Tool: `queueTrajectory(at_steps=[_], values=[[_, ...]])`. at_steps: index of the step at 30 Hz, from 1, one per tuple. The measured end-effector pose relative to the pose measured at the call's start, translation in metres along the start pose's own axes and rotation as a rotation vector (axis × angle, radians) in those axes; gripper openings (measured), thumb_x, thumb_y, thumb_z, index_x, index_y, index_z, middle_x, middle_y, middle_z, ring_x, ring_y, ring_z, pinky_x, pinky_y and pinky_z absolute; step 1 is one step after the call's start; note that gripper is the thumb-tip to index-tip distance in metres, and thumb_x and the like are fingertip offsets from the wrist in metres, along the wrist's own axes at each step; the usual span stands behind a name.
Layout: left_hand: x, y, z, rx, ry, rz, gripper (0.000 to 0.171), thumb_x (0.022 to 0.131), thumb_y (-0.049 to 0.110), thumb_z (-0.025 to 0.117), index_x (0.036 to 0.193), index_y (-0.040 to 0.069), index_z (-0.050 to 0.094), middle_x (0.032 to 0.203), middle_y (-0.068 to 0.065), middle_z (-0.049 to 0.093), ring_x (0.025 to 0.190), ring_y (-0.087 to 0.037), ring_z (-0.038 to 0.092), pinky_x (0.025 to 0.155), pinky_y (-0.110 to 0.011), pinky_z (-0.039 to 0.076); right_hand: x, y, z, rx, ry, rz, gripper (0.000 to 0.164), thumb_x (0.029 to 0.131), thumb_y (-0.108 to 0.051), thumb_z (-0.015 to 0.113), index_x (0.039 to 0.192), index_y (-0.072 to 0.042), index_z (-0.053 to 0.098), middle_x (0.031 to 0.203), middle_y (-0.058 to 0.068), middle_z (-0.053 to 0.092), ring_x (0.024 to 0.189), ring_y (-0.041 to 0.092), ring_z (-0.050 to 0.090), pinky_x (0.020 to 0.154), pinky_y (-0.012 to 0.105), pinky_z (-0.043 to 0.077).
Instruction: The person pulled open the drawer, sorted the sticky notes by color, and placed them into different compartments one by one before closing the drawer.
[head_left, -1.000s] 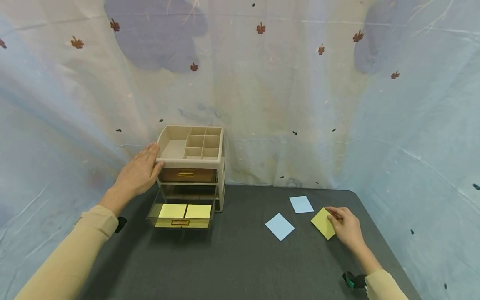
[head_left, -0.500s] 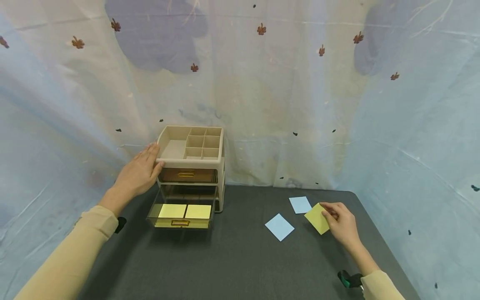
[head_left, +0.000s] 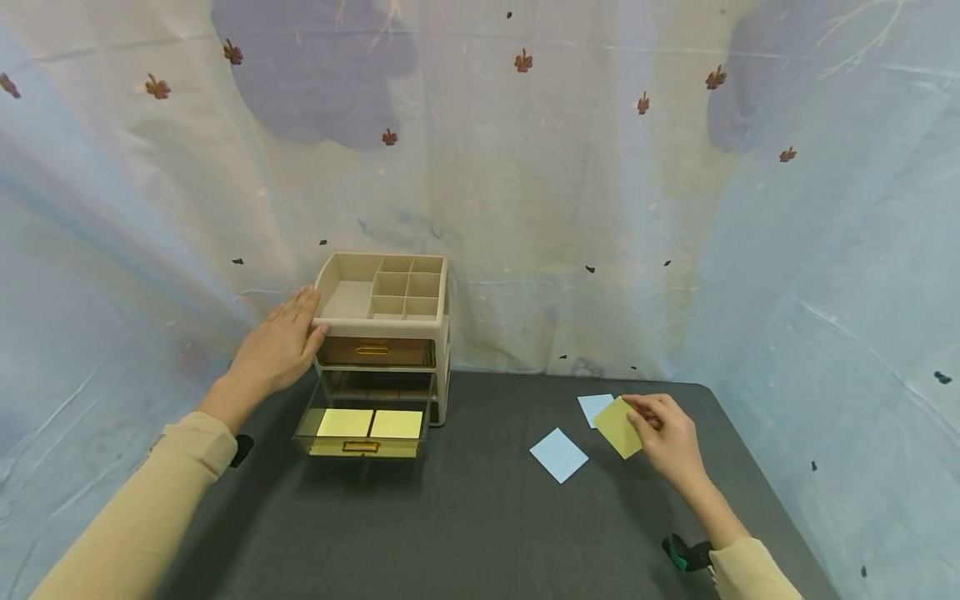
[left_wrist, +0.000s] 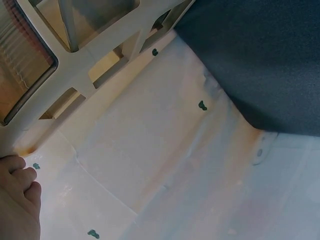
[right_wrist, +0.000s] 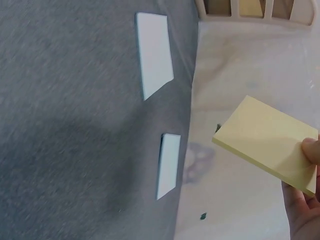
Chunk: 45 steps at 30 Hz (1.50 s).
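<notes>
In the head view my left hand [head_left: 276, 343] rests against the left side of a beige desk organizer [head_left: 442, 333], its fingers straight along the upper edge. The organizer's lower clear drawer [head_left: 427, 433] is pulled out, and two yellow sticky note pads [head_left: 345, 422] lie side by side in it. My right hand [head_left: 670, 437] pinches another yellow sticky note pad [head_left: 617, 429] by one corner, held above the table. In the right wrist view the thumb presses on top of that yellow sticky note pad [right_wrist: 267, 140].
Two light blue sticky note pads lie on the dark table [head_left: 480, 533]: one nearer pad [head_left: 558, 456] and one farther pad [head_left: 591, 406], partly hidden behind the yellow one. The organizer's upper brown drawer [head_left: 352, 354] is closed. A patterned curtain [head_left: 525, 208] hangs behind.
My right hand has lifted the yellow sticky note pad and carried it leftward, so it now overlaps the farther blue pad in view. My left hand has stayed on the organizer.
</notes>
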<state>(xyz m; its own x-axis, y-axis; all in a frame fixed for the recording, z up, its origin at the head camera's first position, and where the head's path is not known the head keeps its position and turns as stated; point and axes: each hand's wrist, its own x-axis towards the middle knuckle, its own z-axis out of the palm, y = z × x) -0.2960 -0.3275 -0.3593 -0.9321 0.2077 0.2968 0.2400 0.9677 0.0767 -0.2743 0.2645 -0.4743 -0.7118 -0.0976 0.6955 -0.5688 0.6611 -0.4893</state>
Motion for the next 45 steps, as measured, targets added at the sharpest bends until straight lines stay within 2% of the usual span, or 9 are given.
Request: queueTrajectory(at_steps=[12,26,37,45], values=[[0.000,-0.003,0.003,-0.004,0.021,0.013,0.073,0.114,0.045,0.027,0.166,-0.003,0.007,0.171,-0.026,0.009,0.156,-0.048,0.017,0.126,-0.063,0.019,0.011,-0.024,0.009,0.057,0.004,-0.054,0.032,0.084,0.015,0.079,0.112,-0.001,0.078,0.099,0.011,0.067,0.085,0.012,0.066,0.076,0.002,0.050],[-0.002,-0.002,0.003,0.000,0.023,0.008,0.074,0.114,0.046,0.027,0.166,-0.003,0.006,0.170,-0.027,0.012,0.156,-0.047,0.016,0.127,-0.061,0.016,0.027,-0.056,0.025,0.185,0.000,-0.143,0.036,0.081,0.019,0.078,0.112,0.000,0.077,0.099,0.009,0.067,0.087,0.018,0.068,0.079,0.007,0.054],[-0.001,-0.002,0.003,0.005,0.021,0.011,0.074,0.114,0.046,0.027,0.166,-0.002,0.005,0.171,-0.027,0.012,0.156,-0.047,0.015,0.127,-0.061,0.016,0.037,-0.080,0.039,0.259,-0.024,-0.186,0.037,0.083,0.020,0.076,0.114,-0.002,0.078,0.101,0.007,0.068,0.086,0.023,0.068,0.076,0.011,0.056],[0.001,-0.002,0.003,0.002,0.015,0.007,0.074,0.114,0.046,0.026,0.166,-0.002,0.005,0.171,-0.027,0.011,0.156,-0.047,0.015,0.128,-0.060,0.015,0.044,-0.098,0.056,0.299,-0.013,-0.225,0.041,0.077,0.024,0.077,0.110,0.001,0.077,0.099,0.012,0.067,0.083,0.028,0.067,0.072,0.011,0.055]])
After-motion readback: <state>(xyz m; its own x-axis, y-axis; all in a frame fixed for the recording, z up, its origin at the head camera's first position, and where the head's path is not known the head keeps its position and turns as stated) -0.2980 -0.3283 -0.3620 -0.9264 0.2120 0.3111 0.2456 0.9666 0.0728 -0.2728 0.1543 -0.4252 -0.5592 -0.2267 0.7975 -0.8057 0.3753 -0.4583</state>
